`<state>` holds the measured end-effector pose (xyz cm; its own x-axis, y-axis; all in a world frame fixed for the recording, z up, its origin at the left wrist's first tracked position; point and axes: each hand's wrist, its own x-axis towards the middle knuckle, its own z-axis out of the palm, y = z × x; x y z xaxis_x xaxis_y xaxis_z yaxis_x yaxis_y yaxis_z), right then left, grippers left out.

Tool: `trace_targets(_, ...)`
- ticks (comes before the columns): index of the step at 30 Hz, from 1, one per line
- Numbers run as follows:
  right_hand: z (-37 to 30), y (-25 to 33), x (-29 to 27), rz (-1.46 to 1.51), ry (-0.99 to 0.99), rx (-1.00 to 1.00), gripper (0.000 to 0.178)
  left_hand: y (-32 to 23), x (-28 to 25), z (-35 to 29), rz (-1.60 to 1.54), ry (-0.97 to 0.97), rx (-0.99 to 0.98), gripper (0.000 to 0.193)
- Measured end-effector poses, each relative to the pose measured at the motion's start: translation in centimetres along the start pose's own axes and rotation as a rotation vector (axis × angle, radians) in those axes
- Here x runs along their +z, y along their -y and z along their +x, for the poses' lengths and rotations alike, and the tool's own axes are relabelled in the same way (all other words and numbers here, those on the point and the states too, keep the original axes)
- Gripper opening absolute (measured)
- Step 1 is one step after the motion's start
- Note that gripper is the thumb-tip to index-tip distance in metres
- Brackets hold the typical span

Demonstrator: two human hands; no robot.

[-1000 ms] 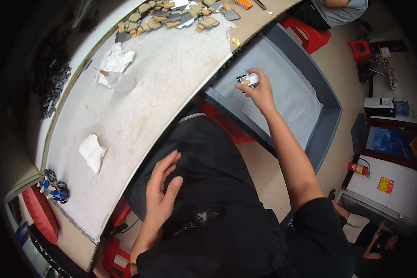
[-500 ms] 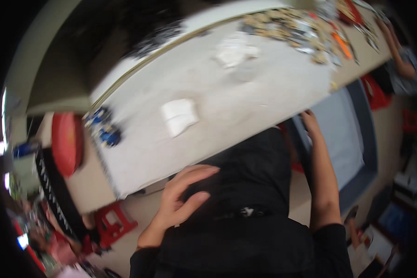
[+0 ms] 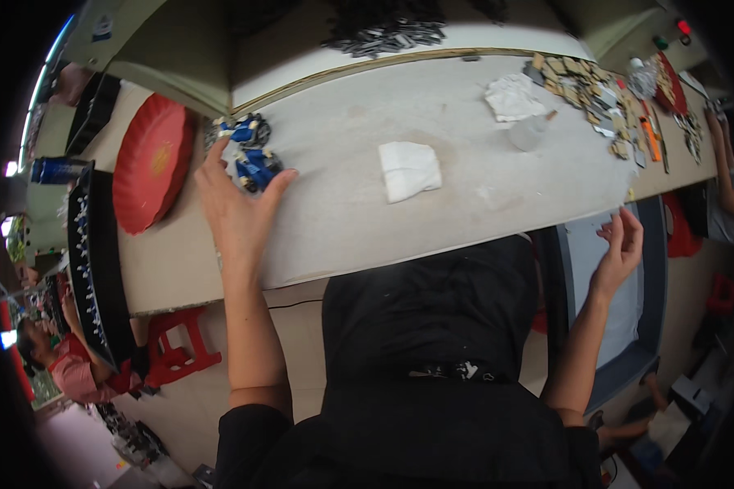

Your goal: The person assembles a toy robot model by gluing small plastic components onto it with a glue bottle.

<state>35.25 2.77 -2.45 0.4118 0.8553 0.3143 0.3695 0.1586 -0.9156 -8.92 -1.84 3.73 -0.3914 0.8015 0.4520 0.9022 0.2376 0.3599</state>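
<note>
My left hand [image 3: 240,204] is at the left end of the white-covered table, its thumb and fingers spread around a cluster of small blue pieces with dark round parts and cream tips [image 3: 257,167]. It has not closed on them, and their exact kind is hard to make out. Past the table's front edge on the right, my right hand [image 3: 621,248] is raised over a grey-rimmed tray lined with white [image 3: 648,318]. Its fingers are loosely bent, with gaps between them and nothing visible in them. A folded white cloth [image 3: 410,171] lies mid-table.
A red fluted dish [image 3: 153,163] stands left of my left hand. A crumpled white cloth [image 3: 514,98], a clear container [image 3: 528,133] and many tan and grey pieces [image 3: 583,85] are toward the right. An orange-handled tool [image 3: 651,138] lies beyond. Other people sit on both sides.
My left hand has moved from in front of my body up and left to the blue pieces. My right hand has turned, its fingers now more bent. The view has swung left.
</note>
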Motion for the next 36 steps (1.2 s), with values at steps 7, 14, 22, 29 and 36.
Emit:
trace_targets(7, -3.3, 10.8, 11.1, -0.152, 0.592, -0.695, 0.027, 0.2, 0.2, 0.2, -0.484, 0.27, 0.133, 0.059)
trace_targets(14, -1.5, 9.0, 18.6, -0.478, 0.562, -0.781, 0.033, -3.2, 1.5, 0.6, -0.698, 0.703, 0.404, 0.06)
trace_targets(22, -3.8, 7.8, 11.0, 0.099, 0.154, -0.433, 0.038, -3.9, 1.9, -1.7, -0.659, 0.516, 0.344, 0.074)
trace_targets(29, 0.5, 5.9, 13.0, 0.088, 0.334, -0.26, 0.048, -6.8, 4.6, -4.1, -0.518, 0.203, 0.184, 0.079)
trace_targets(36, -2.0, 6.7, 11.6, 0.443, 0.33, -0.186, 0.032, -6.4, 4.9, -4.2, -0.605, 0.174, 0.233, 0.072)
